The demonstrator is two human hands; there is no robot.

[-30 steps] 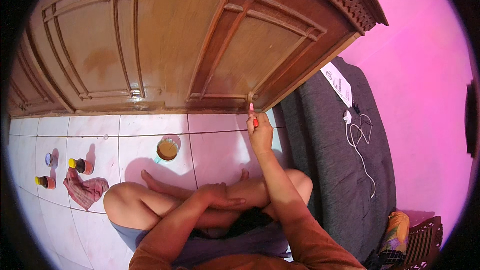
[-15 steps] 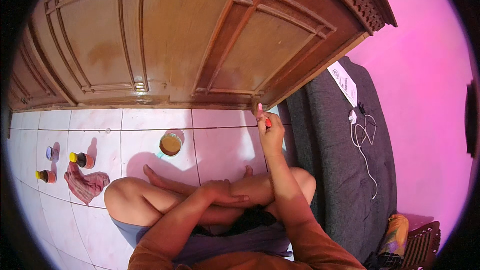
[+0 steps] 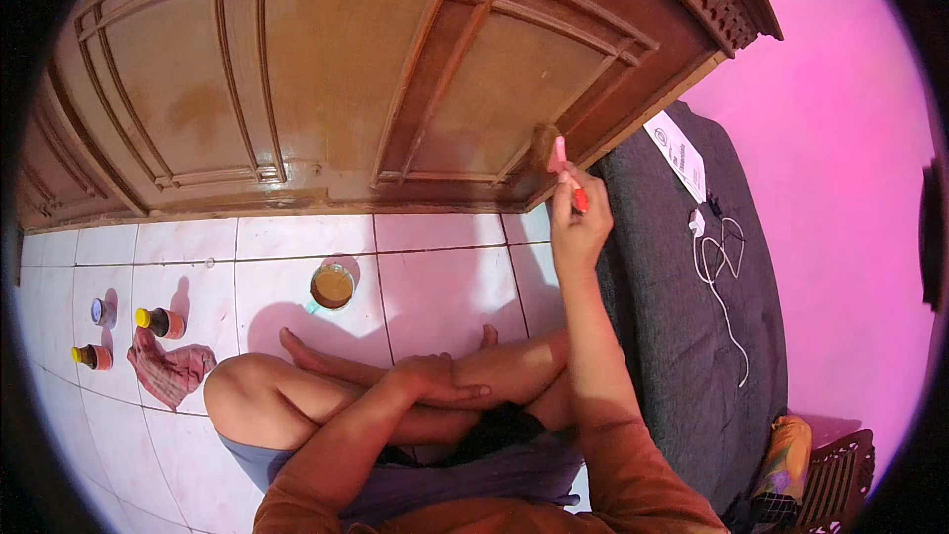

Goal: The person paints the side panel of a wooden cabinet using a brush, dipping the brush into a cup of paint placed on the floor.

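Over there, the right hand [image 3: 581, 225] grips a red-handled paintbrush [image 3: 558, 153], its bristles [image 3: 544, 141] by the carved wooden panel's [image 3: 534, 69] lower right corner; the left hand [image 3: 431, 378] lies slack across a shin [image 3: 514, 368].

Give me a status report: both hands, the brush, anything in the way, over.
Right hand gripping red-handled brush, bristles at wooden panelling. Left hand resting on leg. Mug on floor, left of brush, not blocking it.
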